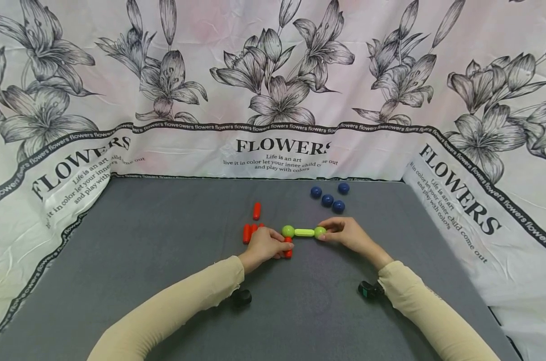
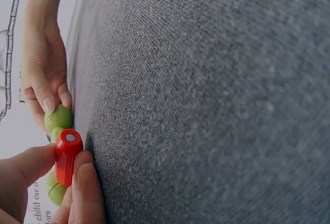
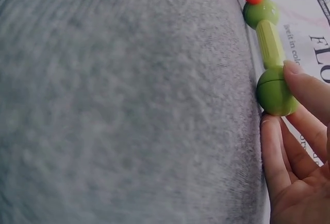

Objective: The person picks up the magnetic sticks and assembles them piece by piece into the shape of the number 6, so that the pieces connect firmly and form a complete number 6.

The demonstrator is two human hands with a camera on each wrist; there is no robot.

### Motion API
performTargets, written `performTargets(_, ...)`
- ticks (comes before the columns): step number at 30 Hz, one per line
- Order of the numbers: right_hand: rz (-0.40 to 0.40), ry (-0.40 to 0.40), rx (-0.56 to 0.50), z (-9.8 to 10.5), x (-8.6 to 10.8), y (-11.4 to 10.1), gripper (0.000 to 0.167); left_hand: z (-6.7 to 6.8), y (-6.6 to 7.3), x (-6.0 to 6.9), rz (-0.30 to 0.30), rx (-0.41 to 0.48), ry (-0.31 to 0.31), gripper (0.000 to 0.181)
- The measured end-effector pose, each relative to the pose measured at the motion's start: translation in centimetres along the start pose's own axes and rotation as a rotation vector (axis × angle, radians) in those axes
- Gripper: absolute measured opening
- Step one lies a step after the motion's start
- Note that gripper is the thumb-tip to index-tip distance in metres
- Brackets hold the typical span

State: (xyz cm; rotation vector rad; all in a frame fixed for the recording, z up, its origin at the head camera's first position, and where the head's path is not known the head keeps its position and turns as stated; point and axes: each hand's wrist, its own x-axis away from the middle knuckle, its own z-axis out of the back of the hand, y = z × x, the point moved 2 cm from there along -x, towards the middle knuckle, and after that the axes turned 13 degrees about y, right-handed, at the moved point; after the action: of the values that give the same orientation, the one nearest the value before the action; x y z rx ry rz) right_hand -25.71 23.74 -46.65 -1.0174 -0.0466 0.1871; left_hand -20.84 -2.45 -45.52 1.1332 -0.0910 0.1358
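On the grey table, a yellow-green magnetic rod (image 1: 304, 232) joins two green balls, the left ball (image 1: 288, 231) and the right ball (image 1: 320, 232). My left hand (image 1: 265, 246) pinches a red magnetic rod (image 2: 68, 157) between thumb and fingers; a silvery disc shows in its near end. The far end of this red rod meets the left green ball. With thumb and fingertips, my right hand (image 1: 349, 236) holds the right green ball, also seen in the right wrist view as a seamed green ball (image 3: 277, 91).
More red rods, one standing apart (image 1: 257, 211), lie behind and left of my left hand, which partly hides some. Several dark blue balls (image 1: 327, 200) sit farther back on the right. A flower-printed curtain (image 1: 282, 150) borders the table's far edge.
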Motion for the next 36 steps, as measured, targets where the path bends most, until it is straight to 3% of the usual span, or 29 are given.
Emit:
performTargets(3,0.002,0.004,-0.033,0.3,-0.1,0.0,0.044,0.0,-0.1,0.1,0.008,0.003,0.005,0.029)
performTargets(6,0.000,0.067,-0.062,0.8,-0.3,0.0,0.044,-0.1,-0.1,0.1,0.008,0.007,0.004,0.031)
performTargets(13,0.069,0.352,0.040,3.0,-2.0,0.0,0.040,0.0,-0.2,0.2,0.003,0.002,0.000,0.032)
performTargets(16,0.085,0.422,0.105,3.8,-2.9,0.4,0.039,-0.1,-0.2,0.2,0.001,-0.002,0.002,0.031)
performTargets(19,0.062,0.413,0.144,4.3,-3.6,0.9,0.041,-0.2,-0.4,0.1,-0.002,-0.007,0.006,0.031)
performTargets(27,-0.005,0.301,0.198,4.7,-4.6,1.7,0.046,-0.4,-0.6,0.0,-0.010,-0.017,0.014,0.030)
performTargets(36,-0.021,0.272,0.245,4.4,-5.0,1.9,0.043,-0.4,-0.4,0.1,-0.015,-0.051,0.029,0.029)
